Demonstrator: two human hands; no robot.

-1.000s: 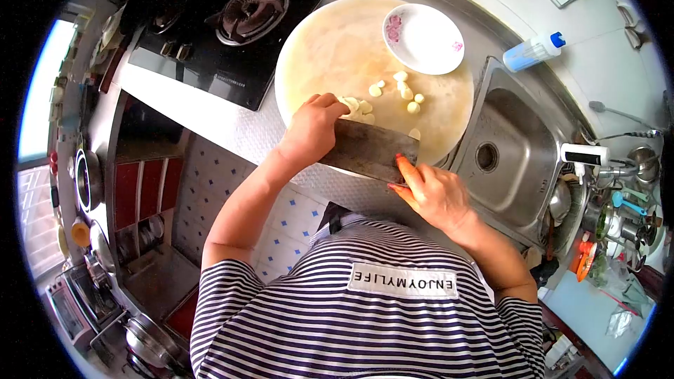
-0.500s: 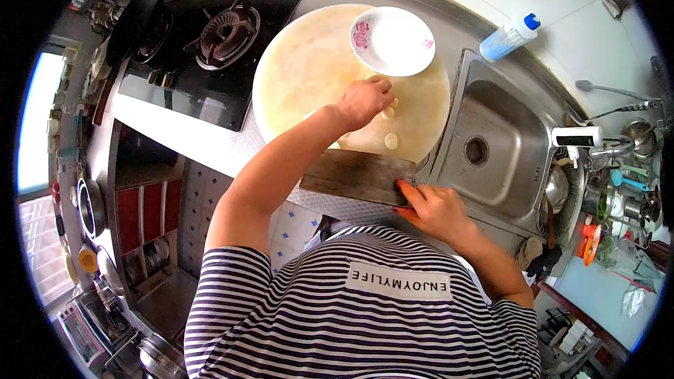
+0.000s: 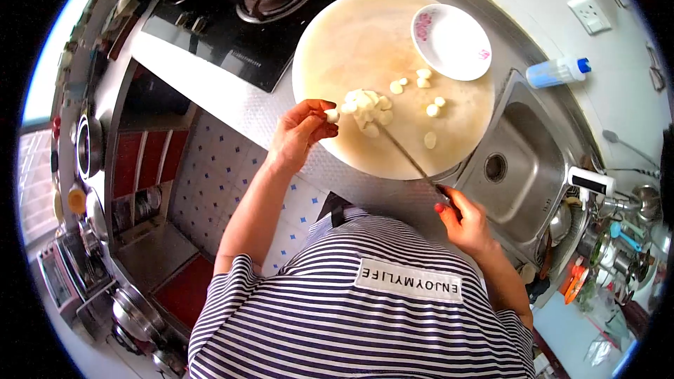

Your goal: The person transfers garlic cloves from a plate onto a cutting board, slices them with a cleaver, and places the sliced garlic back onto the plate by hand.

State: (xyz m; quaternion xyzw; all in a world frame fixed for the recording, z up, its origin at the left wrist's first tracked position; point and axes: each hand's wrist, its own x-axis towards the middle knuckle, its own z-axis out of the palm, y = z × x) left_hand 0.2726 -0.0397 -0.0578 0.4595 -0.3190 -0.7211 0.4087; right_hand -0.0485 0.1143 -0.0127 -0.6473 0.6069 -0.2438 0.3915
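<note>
My left hand (image 3: 302, 133) is at the near left edge of the round cutting board (image 3: 337, 42), fingertips pinching a small pale garlic clove (image 3: 332, 116). My right hand (image 3: 467, 224) grips the handle of a cleaver (image 3: 409, 157). Its blade is seen nearly edge-on and slants across the board, with the tip beside a heap of pale garlic pieces (image 3: 364, 107). Several loose garlic slices (image 3: 430, 140) lie to the right of the heap. A white bowl with pink flowers (image 3: 453, 42) stands at the far right of the board.
Left of the board is a black gas stove (image 3: 260, 35). A steel sink (image 3: 516, 147) lies to the right, with a blue-capped bottle (image 3: 558, 72) behind it. Utensils and a steel ladle crowd the far right. Red-fronted cabinets (image 3: 151, 161) are at the left.
My left hand has moved from below the bowl to the board's left edge, now pinching a clove. The cleaver has turned from flat-side view to edge-on. The camera view has shifted.
</note>
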